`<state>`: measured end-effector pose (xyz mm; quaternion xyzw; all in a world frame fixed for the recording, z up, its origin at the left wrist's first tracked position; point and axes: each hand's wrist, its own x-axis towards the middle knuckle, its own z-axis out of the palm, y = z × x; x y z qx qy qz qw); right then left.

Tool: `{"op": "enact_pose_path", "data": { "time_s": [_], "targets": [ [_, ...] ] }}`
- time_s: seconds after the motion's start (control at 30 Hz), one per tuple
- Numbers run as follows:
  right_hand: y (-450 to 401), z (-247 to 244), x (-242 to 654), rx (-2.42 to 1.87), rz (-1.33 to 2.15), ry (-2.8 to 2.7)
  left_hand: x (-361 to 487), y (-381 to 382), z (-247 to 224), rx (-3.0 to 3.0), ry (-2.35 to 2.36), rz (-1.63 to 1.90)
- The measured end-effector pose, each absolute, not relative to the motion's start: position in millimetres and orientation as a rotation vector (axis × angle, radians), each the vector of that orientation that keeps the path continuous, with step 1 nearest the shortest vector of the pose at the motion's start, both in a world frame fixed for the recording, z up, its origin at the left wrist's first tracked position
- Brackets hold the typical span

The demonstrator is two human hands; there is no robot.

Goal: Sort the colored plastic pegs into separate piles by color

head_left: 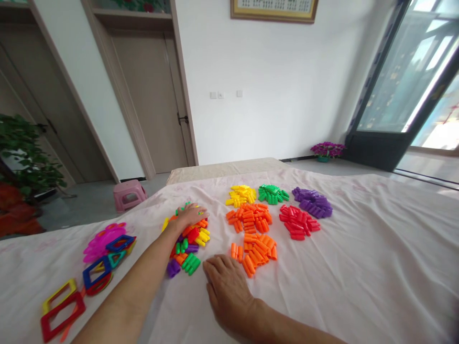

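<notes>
My left hand (pixel 191 216) lies palm down on a mixed pile of small plastic tube-shaped building pieces (pixel 192 263), its fingers stretched over the far part. Red, orange, yellow, green and purple pieces show around and below it; what is under the palm is hidden. Palm down on the cloth, my right hand (pixel 229 291) is just right of the pile's near end, fingers loosely bent and nothing visible in them. Close beyond its knuckles are loose orange pieces (pixel 260 251). Farther back lie single-colour heaps: orange (pixel 251 217), yellow (pixel 242 195), green (pixel 273 194), red (pixel 298 222) and purple (pixel 313 202).
A pale cloth (pixel 358 267) covers the table. At the left lie a red frame tile (pixel 63 315), a yellow frame tile (pixel 59 294), blue frame tiles (pixel 96 272) and a pink scalloped piece (pixel 103 243). Beyond the table edge stands a pink stool (pixel 129 195).
</notes>
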<state>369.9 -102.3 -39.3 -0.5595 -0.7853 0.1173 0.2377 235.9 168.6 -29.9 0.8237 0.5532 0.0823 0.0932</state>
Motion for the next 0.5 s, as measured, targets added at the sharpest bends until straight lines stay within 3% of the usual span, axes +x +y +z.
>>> {"op": "enact_pose_path", "data": {
  "time_s": [0.5],
  "targets": [
    [-99,-52,377,-1.696,0.446,-2.002,210,97,-26,2.618,1.207,0.265]
  ]
}}
